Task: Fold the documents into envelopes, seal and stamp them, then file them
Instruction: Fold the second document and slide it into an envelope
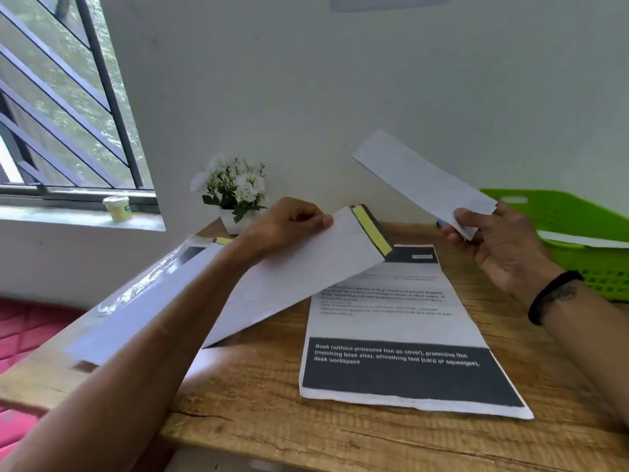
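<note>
My left hand (289, 223) grips a long white envelope (292, 277) by its upper edge and holds it tilted above the desk; its open flap carries a yellow adhesive strip (371, 230). My right hand (490, 243) pinches the lower end of a folded white document (422, 180), raised in the air to the right of the envelope and apart from it. A printed sheet (401, 335) with black bands lies flat on the wooden desk (258, 396) under both hands.
A clear-wrapped pack of envelopes (143, 294) lies at the desk's left edge. A green plastic basket (578, 229) with a white paper in it stands at the right. A small pot of white flowers (235, 195) sits at the back by the wall.
</note>
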A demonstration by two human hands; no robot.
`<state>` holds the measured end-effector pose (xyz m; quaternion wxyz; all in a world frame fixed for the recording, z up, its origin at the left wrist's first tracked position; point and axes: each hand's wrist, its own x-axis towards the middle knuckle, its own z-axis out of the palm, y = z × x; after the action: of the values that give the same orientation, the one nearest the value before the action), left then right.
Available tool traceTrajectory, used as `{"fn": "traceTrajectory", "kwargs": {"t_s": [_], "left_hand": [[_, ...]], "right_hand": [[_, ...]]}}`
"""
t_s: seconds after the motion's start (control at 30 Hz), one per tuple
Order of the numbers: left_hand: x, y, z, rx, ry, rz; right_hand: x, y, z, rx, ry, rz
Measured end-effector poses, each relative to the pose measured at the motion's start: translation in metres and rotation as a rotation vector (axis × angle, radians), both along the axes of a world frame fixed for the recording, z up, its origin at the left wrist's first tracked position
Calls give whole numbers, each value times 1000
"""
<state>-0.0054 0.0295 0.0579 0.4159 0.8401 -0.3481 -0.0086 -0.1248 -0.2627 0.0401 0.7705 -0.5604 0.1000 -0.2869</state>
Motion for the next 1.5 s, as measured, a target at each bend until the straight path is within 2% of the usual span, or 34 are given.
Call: {"fn": "traceTrajectory", "kwargs": {"t_s": [0.2, 0.37, 0.47, 1.07, 1.23, 1.5], "left_hand": [[8, 12, -1, -206, 69, 107], [14, 13, -1, -241, 70, 133], [17, 14, -4, -236, 60, 141], [30, 13, -17, -124, -75, 192], [22, 0, -27, 30, -189, 129], [-8, -24, -37, 599, -226, 2]], "right_hand": [[-4, 3, 1, -158, 26, -12], [-8, 12, 4, -438, 20, -109], [-9, 13, 3, -513, 12, -169], [-12, 11, 5, -449, -25, -203], [-8, 11, 4, -496, 64, -157], [-5, 6, -4, -526, 158, -182]]}}
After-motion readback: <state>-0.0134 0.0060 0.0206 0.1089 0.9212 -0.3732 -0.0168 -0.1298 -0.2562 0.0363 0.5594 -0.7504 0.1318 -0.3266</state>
